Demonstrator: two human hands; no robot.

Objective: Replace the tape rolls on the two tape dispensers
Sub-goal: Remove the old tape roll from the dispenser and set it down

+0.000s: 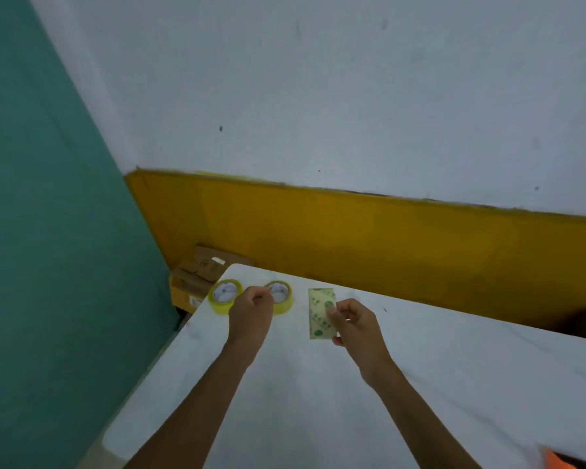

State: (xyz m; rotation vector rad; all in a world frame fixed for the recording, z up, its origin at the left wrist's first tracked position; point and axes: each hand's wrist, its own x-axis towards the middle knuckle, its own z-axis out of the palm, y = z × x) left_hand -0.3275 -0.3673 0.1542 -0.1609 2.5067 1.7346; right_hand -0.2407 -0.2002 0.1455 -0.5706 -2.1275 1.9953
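- A bare room corner: a teal wall on the left, a pale wall ahead with a mustard-yellow band along its base, and a white table (454,384) reaching into that corner.
- Cardboard boxes (200,272) sit on the floor just past the table's far left corner, out of the way.
- Two yellow tape rolls lie flat near that far corner, side by side: the left roll (224,296) and the right roll (282,297). Lying flat, they cannot roll away, and both are within easy reach.
- The person's left hand (251,316) hangs over the gap between the rolls, partly covering the right one. Its fingers are curled in close together; I cannot tell whether they pinch anything.
- The right hand (352,321) holds up a small pale wrapper (320,311) with green print, fingers pinched on its right edge so that it stands clear of the table. It looks like packaging off a roll, though that is a guess.
- No tape dispenser is visible. An orange object (562,460) pokes in at the near right corner; too little shows to name it.
- Judging by this, the rolls are only being readied, with no loading begun.
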